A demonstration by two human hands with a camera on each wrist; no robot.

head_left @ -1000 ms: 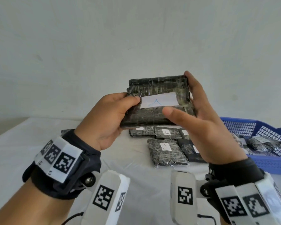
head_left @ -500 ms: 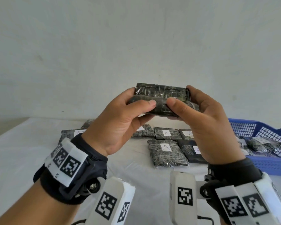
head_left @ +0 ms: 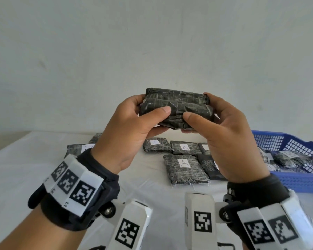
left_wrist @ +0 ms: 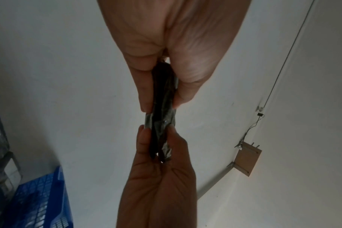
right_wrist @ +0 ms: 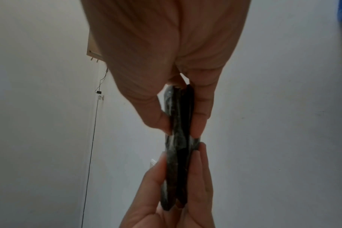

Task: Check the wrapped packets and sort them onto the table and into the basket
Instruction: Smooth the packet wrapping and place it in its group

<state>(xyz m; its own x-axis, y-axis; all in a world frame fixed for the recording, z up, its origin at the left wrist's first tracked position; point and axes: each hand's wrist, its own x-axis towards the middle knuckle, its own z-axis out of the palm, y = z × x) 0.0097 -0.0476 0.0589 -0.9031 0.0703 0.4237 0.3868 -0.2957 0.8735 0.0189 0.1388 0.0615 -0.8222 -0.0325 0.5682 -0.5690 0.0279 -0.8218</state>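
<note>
A dark film-wrapped packet (head_left: 177, 108) is held up in front of the wall, its taped, unlabelled side facing me. My left hand (head_left: 134, 121) pinches its left end, thumb on the near face and fingers behind. My right hand (head_left: 219, 123) pinches its right end the same way. The left wrist view shows the packet (left_wrist: 163, 111) edge-on between both hands, and so does the right wrist view, with the packet (right_wrist: 179, 146) between thumbs and fingers. Below, several packets labelled A (head_left: 184, 167) lie on the white table (head_left: 25, 174). A blue basket (head_left: 296, 152) at right holds more packets.
Another packet (head_left: 79, 149) lies on the table at left, partly hidden by my left wrist. A plain white wall stands right behind the table. The basket (left_wrist: 37, 200) also shows at the lower left of the left wrist view.
The held packet has been turned over: its white label, facing me a second ago, is now out of sight. Both hands shifted their grip and lowered the packet slightly.
</note>
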